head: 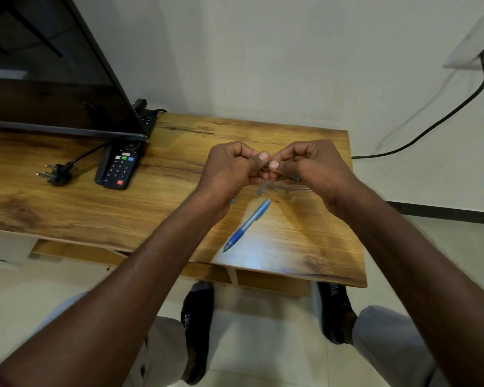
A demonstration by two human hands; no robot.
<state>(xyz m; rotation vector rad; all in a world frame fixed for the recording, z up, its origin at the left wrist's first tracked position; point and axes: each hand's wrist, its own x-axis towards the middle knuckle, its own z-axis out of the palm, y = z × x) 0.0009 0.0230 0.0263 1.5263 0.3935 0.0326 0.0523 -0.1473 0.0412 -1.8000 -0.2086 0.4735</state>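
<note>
Pen (248, 224) lies on the table (305, 247) at 6 o'clock from the grip, long axis 7 to 1 o'clock. Left hand (229, 170) and right hand (313, 169), fingers curled, both pinch one small clear piece (265, 164) between them, axis roughly 10 to 4 o'clock. Remote (120, 166) lies beyond at 9 o'clock.

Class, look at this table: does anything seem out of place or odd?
A power plug lies loose on the wooden table, plugged into nothing. Clear plastic parts lie by the right hand, while it and the left hand pinch a small thin piece between them, as if something is taken apart.
</note>
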